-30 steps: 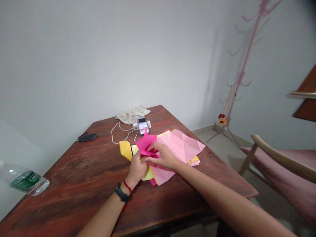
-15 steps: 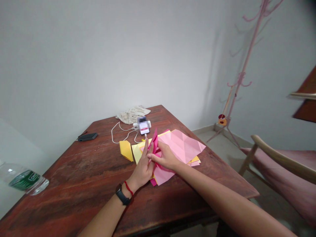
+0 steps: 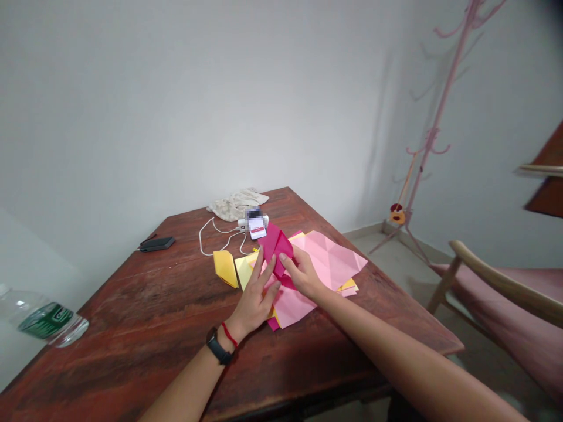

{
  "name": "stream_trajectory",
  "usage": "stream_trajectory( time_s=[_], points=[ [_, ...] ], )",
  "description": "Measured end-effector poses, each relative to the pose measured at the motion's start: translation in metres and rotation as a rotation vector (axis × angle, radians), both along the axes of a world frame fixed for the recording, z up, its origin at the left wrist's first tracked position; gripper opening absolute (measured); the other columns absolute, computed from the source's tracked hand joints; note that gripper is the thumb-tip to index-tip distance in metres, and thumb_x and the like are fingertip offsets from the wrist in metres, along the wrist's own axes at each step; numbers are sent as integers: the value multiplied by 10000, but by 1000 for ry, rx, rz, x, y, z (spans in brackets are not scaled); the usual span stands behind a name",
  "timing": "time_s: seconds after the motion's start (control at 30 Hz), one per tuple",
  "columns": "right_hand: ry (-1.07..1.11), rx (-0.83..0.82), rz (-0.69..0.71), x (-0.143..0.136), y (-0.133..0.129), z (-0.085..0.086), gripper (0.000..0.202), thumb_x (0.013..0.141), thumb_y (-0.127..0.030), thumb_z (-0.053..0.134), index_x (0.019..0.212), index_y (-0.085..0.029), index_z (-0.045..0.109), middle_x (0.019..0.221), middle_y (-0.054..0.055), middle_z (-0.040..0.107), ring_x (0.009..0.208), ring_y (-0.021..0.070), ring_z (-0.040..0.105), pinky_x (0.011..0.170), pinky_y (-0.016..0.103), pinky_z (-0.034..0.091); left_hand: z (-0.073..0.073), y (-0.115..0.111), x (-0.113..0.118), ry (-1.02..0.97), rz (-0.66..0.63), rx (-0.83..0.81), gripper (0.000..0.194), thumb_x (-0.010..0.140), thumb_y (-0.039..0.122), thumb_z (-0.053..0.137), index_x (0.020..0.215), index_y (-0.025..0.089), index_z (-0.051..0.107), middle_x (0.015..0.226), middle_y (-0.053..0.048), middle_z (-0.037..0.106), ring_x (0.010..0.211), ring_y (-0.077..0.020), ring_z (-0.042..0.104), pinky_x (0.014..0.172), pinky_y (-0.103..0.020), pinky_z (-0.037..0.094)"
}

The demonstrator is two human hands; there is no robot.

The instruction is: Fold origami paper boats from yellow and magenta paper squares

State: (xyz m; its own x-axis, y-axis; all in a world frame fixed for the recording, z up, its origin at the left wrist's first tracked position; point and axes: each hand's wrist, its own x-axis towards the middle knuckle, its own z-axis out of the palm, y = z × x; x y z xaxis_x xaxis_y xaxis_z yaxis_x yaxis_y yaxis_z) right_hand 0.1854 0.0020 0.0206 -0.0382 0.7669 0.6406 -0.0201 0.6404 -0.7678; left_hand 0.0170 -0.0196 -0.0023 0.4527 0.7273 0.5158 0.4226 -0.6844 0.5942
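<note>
Right hand (image 3: 304, 276) pinches the folded magenta paper (image 3: 276, 241), thumb on top and fingers mostly hidden behind; left hand (image 3: 254, 300) has its fingers spread, tips against the paper's lower left side. The piece sits above creased pink sheets (image 3: 323, 258), just on the near side of a phone (image 3: 257, 228), with a folded yellow paper (image 3: 225, 269) to the left. Far left, a clear bottle (image 3: 47, 320), green-labelled, fill level unclear.

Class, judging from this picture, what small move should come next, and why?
Perhaps the right hand should press the magenta paper flatter along its crease: its thumb lies on the paper, the left hand touches it too, and a fold line shows.
</note>
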Motion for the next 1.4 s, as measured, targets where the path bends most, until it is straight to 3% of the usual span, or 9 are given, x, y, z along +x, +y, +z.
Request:
stream_trajectory(
  time_s=[0.2,0.4,0.57,0.83,0.97,1.1,1.2,1.3,1.4],
  points=[
    [321,-249,172,-3,6,0,298,838,-506,680,875,-210,671,779,13,692,664,164,606,671,298,512,3,1,-2,97,116,147,529,1030,304,403,1542,378,294,1683,10,-71,1540,-289,12,1233,-534,161],
    [462,-479,283,2,14,1,370,772,-555,739,823,-191,697,715,38,728,616,188,657,609,308,537,11,-2,-3,261,228,339,509,1004,292,474,1502,362,396,1680,6,-105,1533,-349,-47,1205,-612,150],
    [552,-539,314,4,19,-2,403,795,-573,716,960,-205,716,806,69,766,749,247,721,662,353,576,12,-4,-2,312,213,314,526,1009,328,466,1522,359,356,1678,-23,-117,1533,-354,-35,1194,-621,162],
    [588,-554,258,7,25,-7,347,805,-503,725,973,-200,706,950,77,781,880,264,735,793,383,584,9,0,-6,219,173,244,684,976,463,507,1574,345,196,1682,-83,69,1540,-327,51,1199,-608,149],
    [557,-545,225,9,28,-8,337,830,-509,687,945,-192,690,989,78,776,919,269,727,802,383,583,7,5,-5,-73,200,80,627,968,458,530,1539,316,311,1676,-89,117,1537,-314,103,1220,-551,158],
    [473,-547,226,9,28,-7,380,838,-564,659,926,-195,675,921,82,777,867,272,728,731,373,579,9,13,-4,-510,244,-194,673,909,467,632,1492,263,362,1576,-145,367,1416,-288,424,1140,-450,387],
    [446,-546,242,9,26,-5,406,827,-582,667,909,-185,678,879,78,776,835,262,724,702,357,570,12,14,-4,-726,157,-490,715,813,453,747,1415,227,433,1284,-146,650,1073,-253,692,885,-377,579],
    [419,-568,253,9,25,-7,421,826,-594,664,913,-181,681,849,74,771,792,253,721,666,350,564,16,11,-2,-797,56,-717,591,725,421,826,1206,167,595,977,-90,749,742,-189,725,684,-311,608],
    [417,-578,239,10,26,-11,402,805,-584,692,891,-191,669,809,65,759,724,243,714,618,343,560,18,9,1,-814,60,-751,506,669,373,867,1066,150,648,888,-54,750,649,-153,700,603,-262,596]
  ],
)
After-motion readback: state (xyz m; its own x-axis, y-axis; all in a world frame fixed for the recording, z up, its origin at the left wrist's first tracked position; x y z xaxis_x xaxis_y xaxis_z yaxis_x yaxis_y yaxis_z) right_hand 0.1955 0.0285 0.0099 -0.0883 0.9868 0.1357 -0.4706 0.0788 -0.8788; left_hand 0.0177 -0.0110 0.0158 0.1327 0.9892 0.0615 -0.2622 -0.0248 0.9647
